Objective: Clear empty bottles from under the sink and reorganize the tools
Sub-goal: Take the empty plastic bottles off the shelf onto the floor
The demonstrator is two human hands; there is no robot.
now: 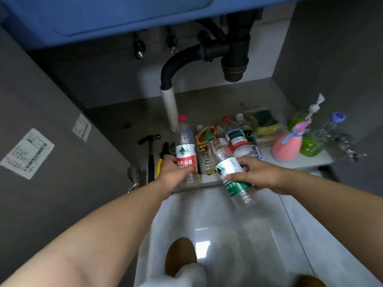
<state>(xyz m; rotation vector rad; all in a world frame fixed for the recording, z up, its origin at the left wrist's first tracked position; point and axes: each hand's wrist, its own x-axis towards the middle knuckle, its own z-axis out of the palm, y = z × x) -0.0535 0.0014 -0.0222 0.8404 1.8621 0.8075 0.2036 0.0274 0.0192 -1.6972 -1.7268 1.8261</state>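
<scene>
I count two hands, the left hand [174, 170] and the right hand [261, 175], each gripping one water bottle: a red-labelled bottle [186, 151] and a green-labelled bottle [230, 172]. Behind them is a huddle of bottles [236, 135], at least four, though I can't tell the exact number. One crushed purple-capped bottle [331, 127], one pink sprayer [287, 148], one green pump bottle [309, 145], one pack of sponges [266, 123], one hammer [151, 156] and one pair of pliers [165, 149]. Two stickers: a larger sticker [27, 153] and a smaller sticker [81, 127].
</scene>
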